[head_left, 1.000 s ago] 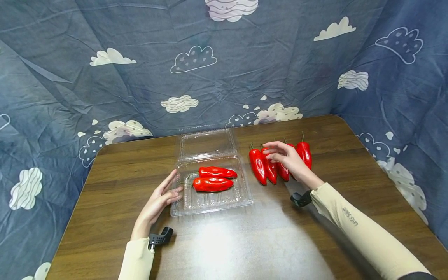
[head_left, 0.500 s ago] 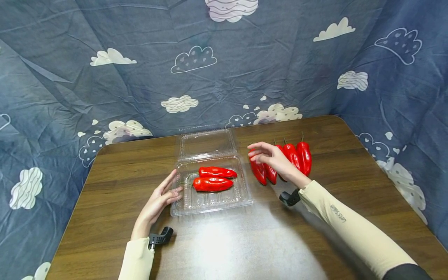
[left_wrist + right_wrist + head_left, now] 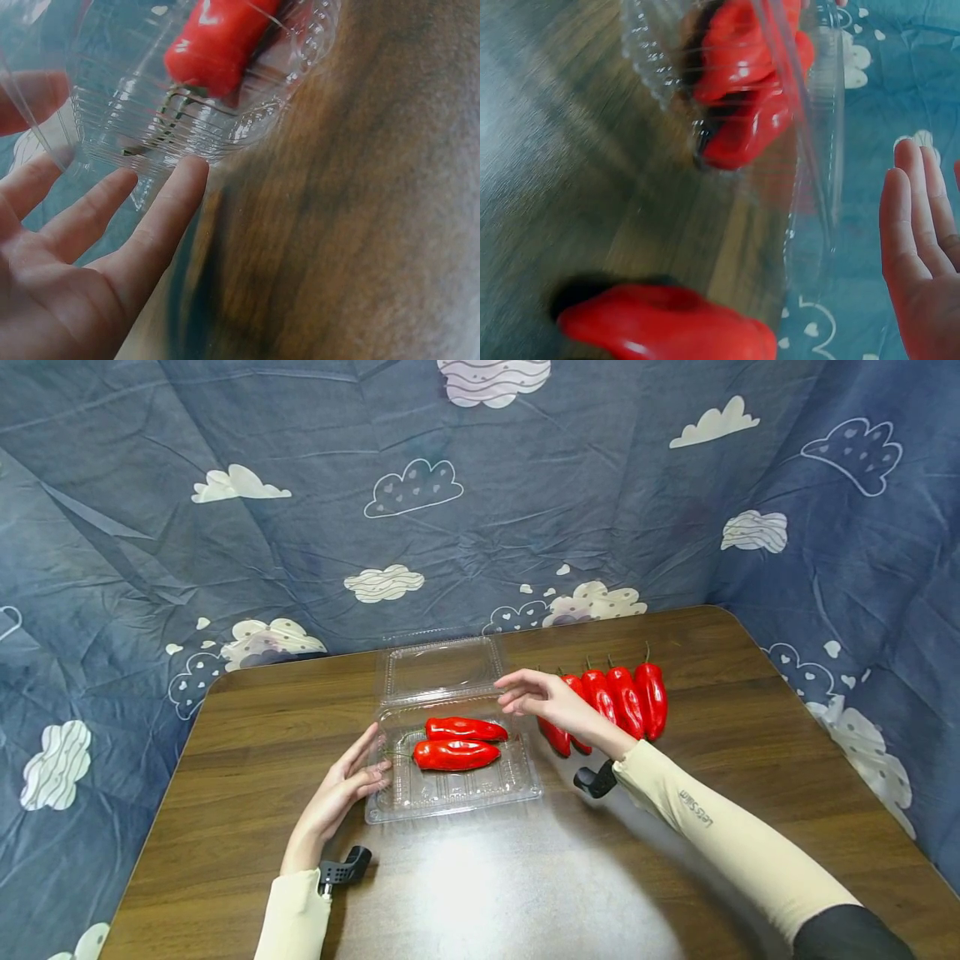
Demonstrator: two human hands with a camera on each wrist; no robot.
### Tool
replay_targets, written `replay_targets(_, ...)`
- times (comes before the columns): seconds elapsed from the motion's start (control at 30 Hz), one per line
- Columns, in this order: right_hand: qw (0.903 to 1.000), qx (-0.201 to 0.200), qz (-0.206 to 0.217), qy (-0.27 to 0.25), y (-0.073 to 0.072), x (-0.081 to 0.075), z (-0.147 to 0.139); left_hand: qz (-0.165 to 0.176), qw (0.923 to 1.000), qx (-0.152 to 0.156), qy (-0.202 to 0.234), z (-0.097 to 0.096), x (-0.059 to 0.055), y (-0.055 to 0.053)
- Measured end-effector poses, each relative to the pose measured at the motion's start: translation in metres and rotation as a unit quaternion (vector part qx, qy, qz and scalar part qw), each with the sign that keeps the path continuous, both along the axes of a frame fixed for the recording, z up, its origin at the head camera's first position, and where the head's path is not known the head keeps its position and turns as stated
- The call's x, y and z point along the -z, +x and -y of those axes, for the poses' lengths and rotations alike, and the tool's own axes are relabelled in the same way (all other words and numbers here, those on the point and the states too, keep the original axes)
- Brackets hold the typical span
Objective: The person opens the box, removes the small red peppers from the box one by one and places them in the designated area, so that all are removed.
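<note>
Two red peppers lie side by side in a clear plastic clamshell box (image 3: 450, 795), the far pepper (image 3: 467, 729) and the near pepper (image 3: 456, 756). The box's lid (image 3: 444, 667) is folded back behind it. My left hand (image 3: 330, 802) rests at the box's left side; in the left wrist view its spread fingertips (image 3: 196, 166) touch the clear wall. Above the box's right edge hovers my right hand (image 3: 553, 703), fingers extended, holding nothing. It partly covers the nearest peppers of a row of several red peppers (image 3: 628, 702) to the right.
Everything lies on a brown wooden table (image 3: 270, 735). A blue cloth (image 3: 315, 543) with cloud prints hangs behind and beside the table. Black camera mounts (image 3: 347, 865) sit at the wrists.
My right hand has moved left, from over the pepper row to the box's right edge, uncovering more of the row's peppers. My left hand and the box stay put.
</note>
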State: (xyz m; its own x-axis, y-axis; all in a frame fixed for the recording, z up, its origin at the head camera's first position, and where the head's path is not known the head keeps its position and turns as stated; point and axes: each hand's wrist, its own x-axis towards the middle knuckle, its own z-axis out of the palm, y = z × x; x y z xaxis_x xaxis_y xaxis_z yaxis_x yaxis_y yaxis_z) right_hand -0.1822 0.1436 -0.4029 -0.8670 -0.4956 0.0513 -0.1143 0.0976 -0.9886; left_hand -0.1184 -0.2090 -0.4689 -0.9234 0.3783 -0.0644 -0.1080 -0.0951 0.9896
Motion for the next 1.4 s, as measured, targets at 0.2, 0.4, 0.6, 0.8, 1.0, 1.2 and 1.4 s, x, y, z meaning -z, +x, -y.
replay_targets(0.2,0.9996,-0.026,0.007,0.0,-0.001,-0.001,0.013,0.0,1.0,-0.001,0.001,0.0,0.0,0.0)
replay_targets(0.4,0.998,-0.06,0.007,0.018,-0.002,0.002,0.023,0.001,1.0,-0.004,0.002,-0.001,0.0,0.0)
replay_targets(0.6,0.9968,-0.071,0.01,0.034,-0.004,0.006,0.033,0.004,1.0,-0.003,0.002,0.0,0.0,0.0)
replay_targets(0.8,0.9956,-0.086,0.007,0.036,-0.006,0.01,0.042,0.006,1.0,-0.003,0.005,0.0,-0.001,0.0)
replay_targets(1.0,0.9931,-0.106,0.02,0.046,-0.006,0.01,0.046,0.007,0.9999,-0.007,0.0,0.0,-0.002,0.0)
replay_targets(1.2,0.9908,-0.116,0.004,0.07,-0.008,0.005,0.048,0.008,0.9999,-0.01,0.002,0.0,-0.001,0.0)
replay_targets(1.4,0.9883,-0.133,0.006,0.074,-0.009,-0.001,0.052,0.007,0.9999,-0.01,0.001,0.0,-0.001,0.0)
